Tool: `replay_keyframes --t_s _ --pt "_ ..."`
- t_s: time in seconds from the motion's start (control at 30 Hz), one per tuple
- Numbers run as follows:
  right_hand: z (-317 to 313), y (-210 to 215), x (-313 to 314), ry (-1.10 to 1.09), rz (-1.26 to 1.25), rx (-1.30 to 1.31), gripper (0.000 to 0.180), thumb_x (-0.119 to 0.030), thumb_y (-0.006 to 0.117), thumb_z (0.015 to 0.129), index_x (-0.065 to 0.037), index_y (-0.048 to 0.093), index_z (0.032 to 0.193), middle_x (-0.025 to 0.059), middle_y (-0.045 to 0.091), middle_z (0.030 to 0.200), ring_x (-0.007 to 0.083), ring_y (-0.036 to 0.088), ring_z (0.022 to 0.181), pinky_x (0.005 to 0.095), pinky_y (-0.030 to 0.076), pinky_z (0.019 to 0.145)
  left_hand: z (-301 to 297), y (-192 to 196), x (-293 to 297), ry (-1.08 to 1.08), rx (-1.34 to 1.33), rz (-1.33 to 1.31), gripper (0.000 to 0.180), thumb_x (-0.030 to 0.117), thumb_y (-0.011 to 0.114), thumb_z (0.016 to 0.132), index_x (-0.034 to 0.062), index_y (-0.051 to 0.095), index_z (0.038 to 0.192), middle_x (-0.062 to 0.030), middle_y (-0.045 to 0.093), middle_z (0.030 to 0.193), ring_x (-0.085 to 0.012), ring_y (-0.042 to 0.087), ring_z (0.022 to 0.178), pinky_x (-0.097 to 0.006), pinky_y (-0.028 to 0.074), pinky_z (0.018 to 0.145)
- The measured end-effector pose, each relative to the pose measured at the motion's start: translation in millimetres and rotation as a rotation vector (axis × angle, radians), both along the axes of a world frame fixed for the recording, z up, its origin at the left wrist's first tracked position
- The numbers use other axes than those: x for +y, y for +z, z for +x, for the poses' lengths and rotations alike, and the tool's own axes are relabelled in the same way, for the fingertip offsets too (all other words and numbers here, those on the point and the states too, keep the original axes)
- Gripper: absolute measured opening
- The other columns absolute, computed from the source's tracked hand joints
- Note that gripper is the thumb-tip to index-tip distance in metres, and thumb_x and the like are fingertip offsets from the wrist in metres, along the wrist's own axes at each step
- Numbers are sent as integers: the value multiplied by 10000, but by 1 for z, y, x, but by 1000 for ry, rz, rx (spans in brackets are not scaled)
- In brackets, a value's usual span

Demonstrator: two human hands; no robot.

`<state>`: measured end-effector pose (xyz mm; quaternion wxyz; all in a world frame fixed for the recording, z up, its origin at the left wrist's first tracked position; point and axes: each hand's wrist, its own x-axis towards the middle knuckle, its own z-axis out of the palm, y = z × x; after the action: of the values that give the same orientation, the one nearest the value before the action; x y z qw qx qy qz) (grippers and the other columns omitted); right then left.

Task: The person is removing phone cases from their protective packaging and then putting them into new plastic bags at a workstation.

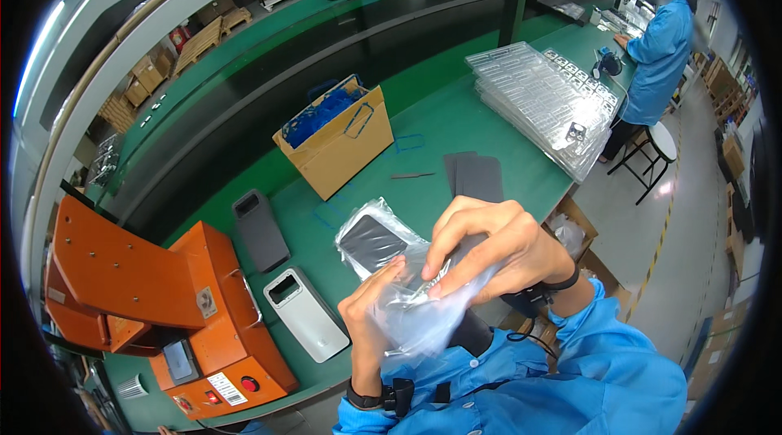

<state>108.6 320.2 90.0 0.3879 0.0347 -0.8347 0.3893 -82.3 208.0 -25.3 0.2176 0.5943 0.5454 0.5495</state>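
In front of my chest I hold a clear plastic bag (419, 317). My left hand (365, 313) is closed on its left side, with part of the fingers hidden by the film. From the right, my right hand (505, 248) has its fingers bent and pinched at the bag's upper part. A small shiny piece shows by the right fingertips; its kind I cannot make out. Just beyond the hands, a dark flat panel in clear film (375, 238) lies on the green table (415, 166). Dark grey flat sheets (481, 177) lie behind my right hand.
An orange press-like machine (236, 337) stands at the left. Beside it lie a dark grey casing (261, 231) and a white casing (309, 317). A cardboard box (346, 154) holds blue frames. Clear plastic trays (529, 101) are stacked at the right. A person in blue (660, 52) works farther off.
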Motion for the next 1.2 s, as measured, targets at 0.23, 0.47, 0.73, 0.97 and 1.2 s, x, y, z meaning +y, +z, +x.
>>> replay_keyframes --t_s 0.23,0.47,0.73,0.97,1.2 --pt "3 10 -6 -259 210 -149 177 -114 816 683 -84 774 852 16 696 869 190 614 820 342 491 781 -3 -5 -5 113 121 -9 406 -75 596 737 40 707 1111 -127 724 1063 -290 703 1000 -342 526 910" --pt "36 -40 38 -475 -19 -155 611 -444 641 879 -22 531 1307 172 651 1118 338 609 1039 415 480 913 -4 -34 -29 296 10 -68 317 -61 676 724 -26 701 1038 -171 712 877 -287 702 851 -327 519 799" --pt "37 -129 42 -1366 75 -893 1052 -706 690 703 72 430 1361 247 623 1048 377 610 972 460 542 757 20 -58 -47 363 -381 -137 355 41 841 733 -62 662 1022 -112 674 1025 -201 617 902 -338 473 892" --pt "3 -132 77 -1338 47 -1184 1149 -593 801 606 108 358 1401 276 600 1073 376 622 972 423 551 795 20 -81 -58 429 -306 -200 371 58 858 719 -69 665 1010 -114 689 1041 -205 629 915 -338 482 894" --pt "-7 -124 90 -1305 -19 -1235 1196 -498 839 584 84 265 1458 306 553 1144 398 614 1017 426 547 836 16 -108 -65 374 -84 -194 358 73 837 742 -60 672 1031 -120 700 1074 -238 647 960 -346 475 917"
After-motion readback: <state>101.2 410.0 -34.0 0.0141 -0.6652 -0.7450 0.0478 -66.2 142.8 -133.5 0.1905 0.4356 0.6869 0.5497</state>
